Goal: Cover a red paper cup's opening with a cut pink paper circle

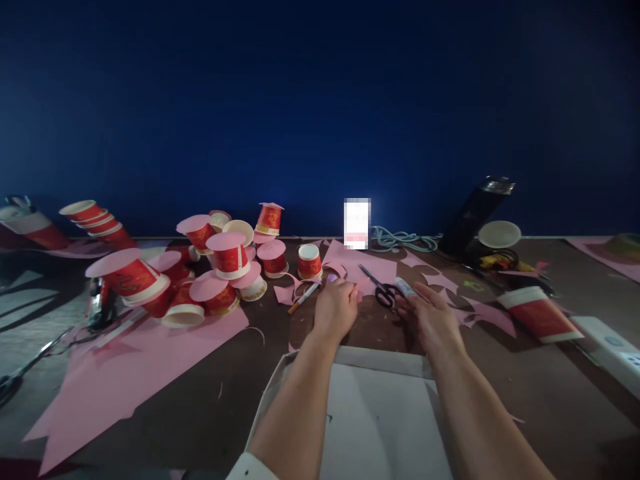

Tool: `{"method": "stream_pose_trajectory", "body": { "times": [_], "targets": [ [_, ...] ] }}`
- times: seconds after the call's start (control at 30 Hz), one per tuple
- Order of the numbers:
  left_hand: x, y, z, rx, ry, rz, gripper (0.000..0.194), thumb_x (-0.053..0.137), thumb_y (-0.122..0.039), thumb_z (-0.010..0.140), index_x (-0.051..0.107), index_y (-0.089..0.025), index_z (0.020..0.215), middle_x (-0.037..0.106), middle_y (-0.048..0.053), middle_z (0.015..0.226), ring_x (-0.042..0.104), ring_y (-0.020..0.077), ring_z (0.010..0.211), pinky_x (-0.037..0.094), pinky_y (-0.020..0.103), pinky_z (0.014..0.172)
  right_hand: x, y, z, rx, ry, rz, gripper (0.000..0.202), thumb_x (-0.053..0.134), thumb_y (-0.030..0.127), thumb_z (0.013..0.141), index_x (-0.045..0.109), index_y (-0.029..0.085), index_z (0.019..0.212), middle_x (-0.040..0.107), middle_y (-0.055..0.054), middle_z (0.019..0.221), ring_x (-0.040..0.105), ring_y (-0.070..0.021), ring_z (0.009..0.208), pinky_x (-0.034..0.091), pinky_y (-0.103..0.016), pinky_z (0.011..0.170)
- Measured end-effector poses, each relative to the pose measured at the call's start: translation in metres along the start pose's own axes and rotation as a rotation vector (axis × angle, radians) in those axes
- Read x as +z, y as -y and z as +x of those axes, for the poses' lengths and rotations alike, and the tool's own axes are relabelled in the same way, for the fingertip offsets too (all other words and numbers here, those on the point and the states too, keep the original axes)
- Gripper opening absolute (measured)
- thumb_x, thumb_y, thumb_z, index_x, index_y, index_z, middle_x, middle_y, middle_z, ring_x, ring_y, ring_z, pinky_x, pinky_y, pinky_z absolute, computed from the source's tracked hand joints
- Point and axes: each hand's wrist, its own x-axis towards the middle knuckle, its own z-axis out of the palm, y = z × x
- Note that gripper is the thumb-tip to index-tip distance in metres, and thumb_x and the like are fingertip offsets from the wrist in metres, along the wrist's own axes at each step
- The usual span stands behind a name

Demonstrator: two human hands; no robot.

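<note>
My left hand (337, 308) is closed, with fingertips pressed together at a small purple and pink item that is too small to name. To its right, my right hand (431, 313) is wrapped round a pale tube (404, 287). Black-handled scissors (384, 291) lie between the hands, blades pointing back left over a pink paper sheet (367, 263). Left of my left hand are a brown-and-white pen (303, 299) and an upside-down red cup (310, 262). Both forearms pass above a white box lid (380, 420).
Several red cups with pink paper discs (227, 255) crowd the left, behind a large pink sheet (165, 373). A dark bottle (473, 217) leans at the back right. A tipped red cup (543, 315), paper scraps (487, 315) and a white power strip (613, 353) lie right.
</note>
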Motion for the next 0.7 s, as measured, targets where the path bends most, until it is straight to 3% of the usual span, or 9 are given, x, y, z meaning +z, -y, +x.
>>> {"method": "stream_pose_trajectory", "body": {
  "times": [0.1,0.17,0.23,0.3,0.37,0.47,0.57,0.7],
  "targets": [
    [-0.001,0.000,0.000,-0.011,0.001,0.009,0.023,0.042,-0.021,0.089,0.059,-0.018,0.073,0.061,0.005,0.080,0.053,0.0168,0.078,0.038,0.027,0.067,-0.001,0.006,-0.006,-0.099,-0.012,-0.153,0.058,0.067,0.020,0.067,0.054,0.027,0.123,0.059,-0.008,0.120,0.064,-0.0108,0.057,0.035,-0.014,0.030],
    [-0.002,0.000,0.000,-0.013,0.010,0.010,0.021,0.043,-0.021,0.088,0.060,-0.018,0.077,0.061,0.005,0.083,0.054,0.0175,0.081,0.039,0.028,0.070,-0.001,0.009,-0.010,-0.241,-0.023,-0.235,0.061,0.067,0.027,0.069,0.051,0.029,0.128,0.057,-0.009,0.125,0.062,-0.0096,0.054,0.039,-0.017,0.034],
    [-0.003,0.000,0.000,0.000,0.012,0.005,0.021,0.042,-0.022,0.089,0.062,-0.017,0.082,0.062,0.006,0.087,0.054,0.0184,0.084,0.040,0.029,0.072,0.001,0.010,-0.014,-0.379,-0.005,-0.302,0.053,0.067,0.036,0.071,0.057,0.025,0.122,0.063,-0.009,0.116,0.058,-0.0091,0.051,0.044,-0.021,0.042],
    [-0.004,-0.002,0.001,0.025,-0.003,0.000,0.024,0.040,-0.023,0.090,0.063,-0.017,0.087,0.062,0.007,0.090,0.054,0.0190,0.086,0.040,0.030,0.075,0.004,0.008,-0.019,-0.407,0.083,-0.370,0.041,0.065,0.046,0.073,0.068,0.019,0.103,0.069,-0.008,0.095,0.055,-0.0100,0.049,0.044,-0.022,0.044],
    [-0.006,-0.004,0.000,0.048,-0.025,0.003,0.027,0.038,-0.023,0.091,0.064,-0.018,0.093,0.062,0.008,0.094,0.053,0.0195,0.089,0.041,0.031,0.079,0.008,0.005,-0.024,-0.291,0.240,-0.386,0.038,0.065,0.053,0.072,0.071,0.018,0.085,0.070,-0.007,0.078,0.056,-0.0133,0.051,0.044,-0.024,0.046],
    [-0.007,-0.007,0.000,0.088,-0.043,0.002,0.028,0.040,-0.022,0.091,0.065,-0.019,0.104,0.062,0.008,0.100,0.053,0.0202,0.094,0.041,0.032,0.085,0.015,-0.001,-0.033,-0.027,0.449,-0.242,0.036,0.066,0.056,0.070,0.071,0.021,0.081,0.070,-0.005,0.076,0.062,-0.0181,0.058,0.047,-0.027,0.049],
    [-0.007,-0.010,-0.002,0.123,-0.064,-0.004,0.029,0.042,-0.023,0.090,0.066,-0.021,0.106,0.062,0.008,0.105,0.052,0.0210,0.099,0.040,0.034,0.088,0.020,-0.001,-0.039,0.097,0.510,-0.127,0.036,0.067,0.056,0.069,0.069,0.022,0.083,0.069,-0.004,0.071,0.061,-0.0181,0.054,0.047,-0.027,0.046],
    [-0.007,-0.014,-0.003,0.188,-0.095,-0.025,0.027,0.045,-0.021,0.089,0.067,-0.022,0.103,0.061,0.007,0.111,0.051,0.0205,0.103,0.040,0.035,0.091,0.022,0.001,-0.040,0.142,0.464,-0.073,0.033,0.072,0.051,0.066,0.062,0.020,0.075,0.062,0.001,0.058,0.053,-0.0128,0.043,0.042,-0.023,0.040]
  ]
}}
